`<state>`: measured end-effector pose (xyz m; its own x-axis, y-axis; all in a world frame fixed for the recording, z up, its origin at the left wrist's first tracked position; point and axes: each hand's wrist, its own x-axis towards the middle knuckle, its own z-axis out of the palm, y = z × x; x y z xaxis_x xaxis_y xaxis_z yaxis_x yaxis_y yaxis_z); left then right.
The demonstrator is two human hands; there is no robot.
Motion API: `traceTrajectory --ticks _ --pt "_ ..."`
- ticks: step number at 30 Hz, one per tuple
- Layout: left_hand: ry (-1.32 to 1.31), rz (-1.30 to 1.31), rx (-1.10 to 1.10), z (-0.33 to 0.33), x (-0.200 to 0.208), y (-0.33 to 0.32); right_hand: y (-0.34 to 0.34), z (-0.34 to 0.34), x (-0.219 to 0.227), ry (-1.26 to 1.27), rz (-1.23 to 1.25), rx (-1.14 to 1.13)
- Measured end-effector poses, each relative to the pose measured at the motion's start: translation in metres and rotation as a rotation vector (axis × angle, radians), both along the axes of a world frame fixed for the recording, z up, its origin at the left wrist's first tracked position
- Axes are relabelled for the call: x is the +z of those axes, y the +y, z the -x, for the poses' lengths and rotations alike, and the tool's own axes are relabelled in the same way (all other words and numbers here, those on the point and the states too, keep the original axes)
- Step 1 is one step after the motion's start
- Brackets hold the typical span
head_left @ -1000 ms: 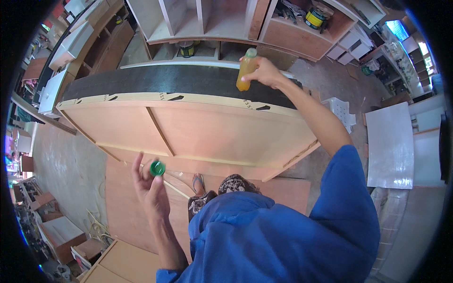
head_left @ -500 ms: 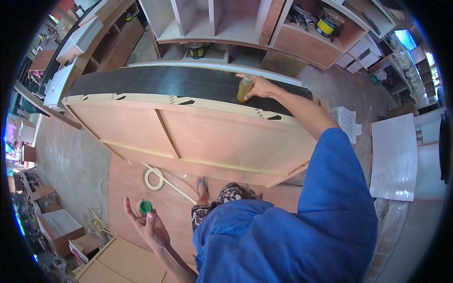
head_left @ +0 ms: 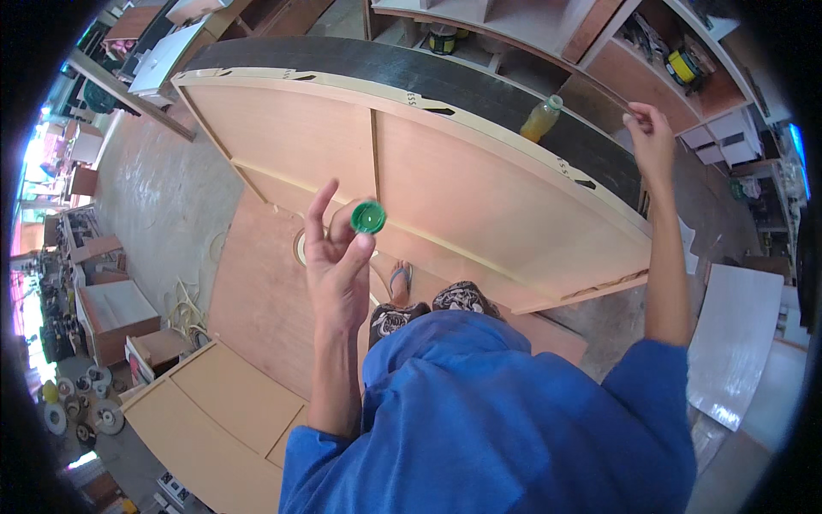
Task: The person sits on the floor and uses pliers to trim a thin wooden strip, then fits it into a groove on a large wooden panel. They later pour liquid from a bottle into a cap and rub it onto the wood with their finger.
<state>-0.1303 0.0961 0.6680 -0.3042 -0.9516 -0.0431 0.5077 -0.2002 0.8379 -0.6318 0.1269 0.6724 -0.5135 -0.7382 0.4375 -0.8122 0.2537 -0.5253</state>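
Note:
Between the thumb and a finger of my left hand (head_left: 336, 265) is a green bottle cap (head_left: 369, 218), its hollow side showing, while another finger stretches upward. A clear plastic bottle (head_left: 542, 118) with yellowish liquid in its lower part stands uncapped on the black top surface (head_left: 342, 64) of a long wooden cabinet (head_left: 467, 184). My right hand (head_left: 652, 141) is raised to the right of the bottle, apart from it. Its thumb and fingertips are drawn together; whatever is between them, if anything, is too small to make out.
A plywood sheet (head_left: 257, 257) lies on the floor under my feet, with a tape roll (head_left: 299, 247) partly behind my left hand. Shelving (head_left: 531, 26) with yellow-labelled tubs stands beyond the cabinet. A wooden panel (head_left: 214, 403) lies at lower left; a white wrapped board (head_left: 736, 343) is at right.
My right hand has let go of the bottle and moved right, leaving it standing on the black top. My left hand has risen with the green cap. The view has shifted.

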Motion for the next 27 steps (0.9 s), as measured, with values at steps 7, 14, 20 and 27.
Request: traceTrajectory --ticks 7,14,20,27 --pt "0.038 0.049 -0.266 0.044 0.022 -0.011 0.089 -0.268 0.046 -0.541 0.066 0.494" --pt "0.02 0.103 -0.392 0.049 0.031 -0.003 0.094 -0.319 0.053 -0.766 0.15 0.455" --pt "0.018 0.223 -0.435 0.045 0.03 0.001 0.099 -0.348 0.038 -1.601 0.377 0.594" --pt "-0.099 0.3 -0.384 0.031 0.024 -0.001 0.102 -0.373 0.04 -1.77 0.501 0.59"
